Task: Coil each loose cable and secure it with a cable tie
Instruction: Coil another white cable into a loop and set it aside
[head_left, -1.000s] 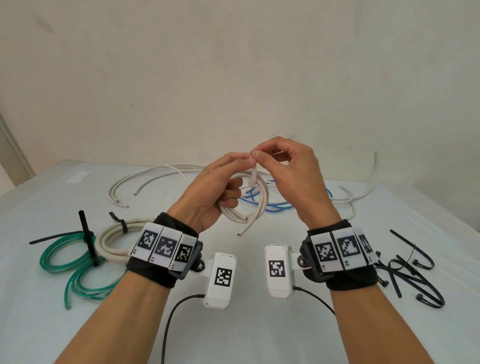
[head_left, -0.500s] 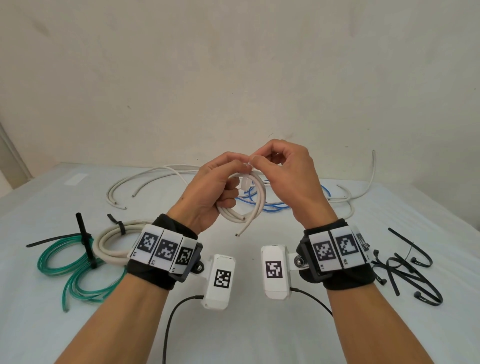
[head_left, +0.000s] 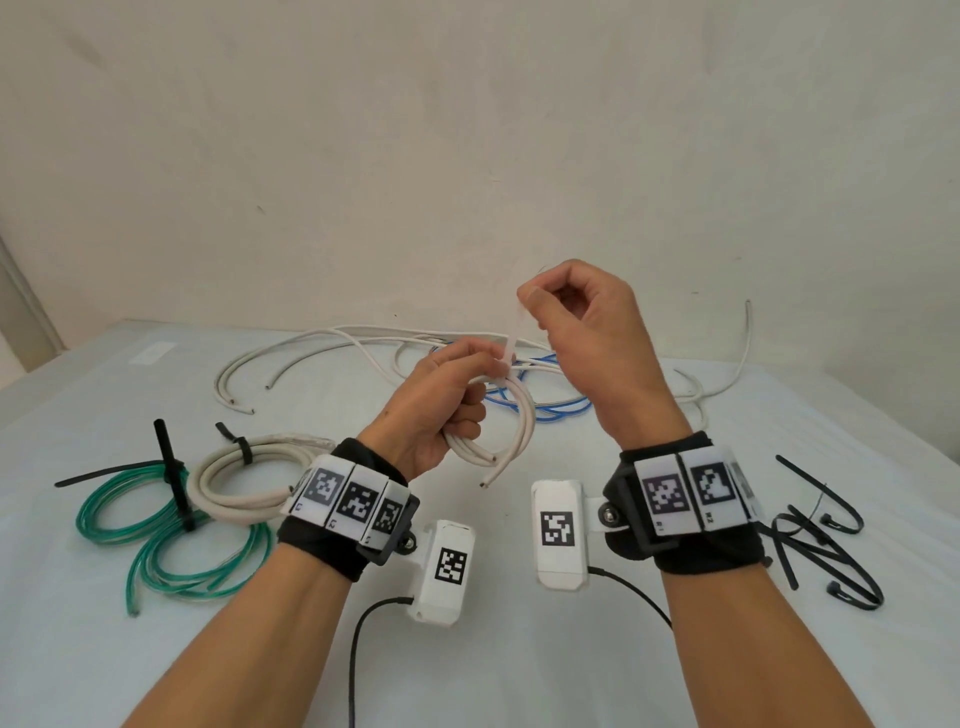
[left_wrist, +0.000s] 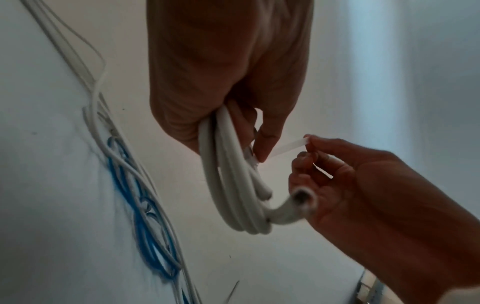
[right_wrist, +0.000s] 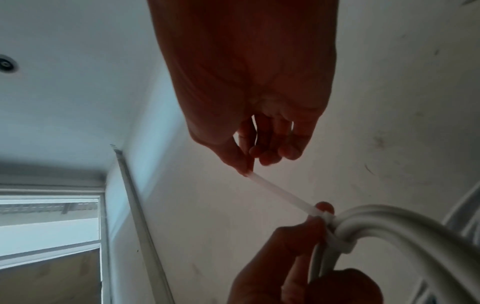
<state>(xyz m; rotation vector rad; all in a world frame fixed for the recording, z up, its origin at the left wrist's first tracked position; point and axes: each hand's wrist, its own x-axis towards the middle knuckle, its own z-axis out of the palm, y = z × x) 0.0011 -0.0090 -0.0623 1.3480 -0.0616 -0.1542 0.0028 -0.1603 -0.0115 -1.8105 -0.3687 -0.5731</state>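
Note:
My left hand (head_left: 449, 400) grips a small coil of white cable (head_left: 511, 431) held above the table, fingers curled round its top. A white cable tie (head_left: 510, 340) is wrapped round the coil there, and its tail runs up and right. My right hand (head_left: 582, 322) pinches that tail between thumb and forefinger, higher than the left hand. In the right wrist view the white cable tie (right_wrist: 280, 193) stretches taut from my right fingertips (right_wrist: 246, 166) down to the white coil (right_wrist: 384, 222). In the left wrist view the white coil (left_wrist: 233, 185) hangs from my left hand with a cut end showing.
A green coil (head_left: 156, 525) and a cream coil (head_left: 239, 478), both tied with black ties, lie at the left. Loose white cables (head_left: 322, 348) and a blue cable (head_left: 550, 410) lie at the back. Several black cable ties (head_left: 821, 540) lie at the right. A wall stands behind the table.
My right hand has pulled the tie's tail up and to the right, away from the left hand, so the tie's loop has drawn tighter on the coil. The left hand stays put.

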